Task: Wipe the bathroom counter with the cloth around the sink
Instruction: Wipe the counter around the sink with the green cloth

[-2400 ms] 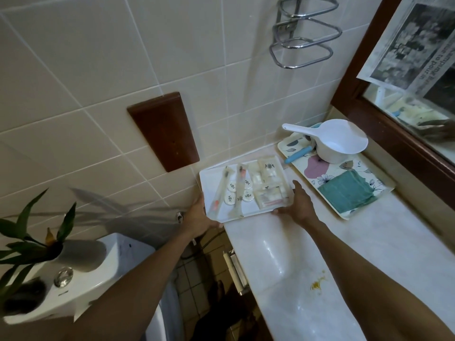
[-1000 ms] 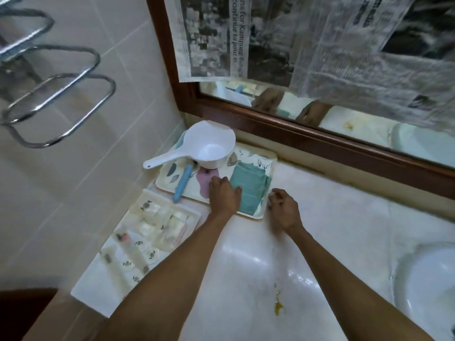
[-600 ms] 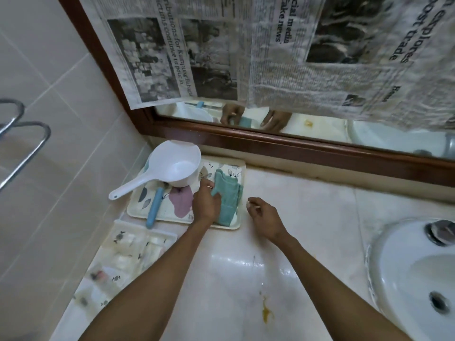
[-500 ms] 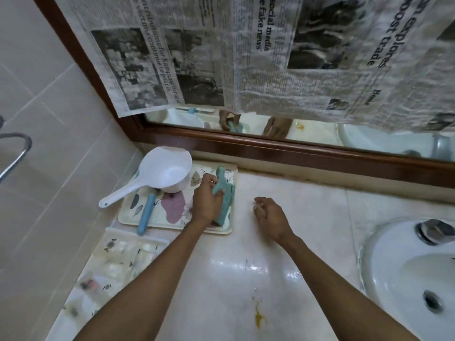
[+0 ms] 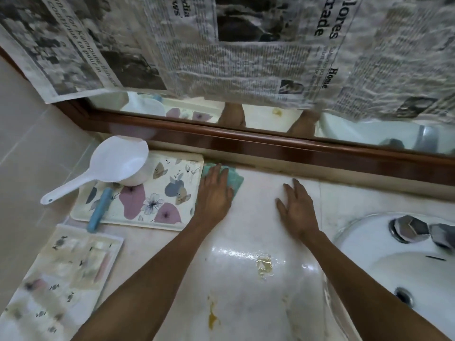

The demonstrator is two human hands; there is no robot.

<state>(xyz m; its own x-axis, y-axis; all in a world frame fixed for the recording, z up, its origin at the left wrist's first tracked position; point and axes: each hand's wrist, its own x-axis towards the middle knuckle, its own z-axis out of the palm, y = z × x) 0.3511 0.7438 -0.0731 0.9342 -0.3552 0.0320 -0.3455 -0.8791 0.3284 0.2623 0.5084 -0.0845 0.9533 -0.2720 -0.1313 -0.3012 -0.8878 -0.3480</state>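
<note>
A teal cloth lies flat on the pale marble counter, close to the mirror's wooden frame. My left hand presses palm-down on the cloth and covers most of it. To its right, my right hand rests flat on the bare counter with fingers spread, holding nothing. The white sink is set into the counter at the right, its chrome tap at the back. Yellow stains mark the counter between my forearms, with a smaller yellow streak nearer me.
A floral tray sits left of the cloth, carrying a white ladle-shaped scoop and a blue-handled tool. A white tray of small toiletries lies at the near left. Newspaper covers the mirror above.
My left hand lifted the cloth off the floral tray and set it flat on the counter to the tray's right. My right hand opened flat. The view tilted down and closer.
</note>
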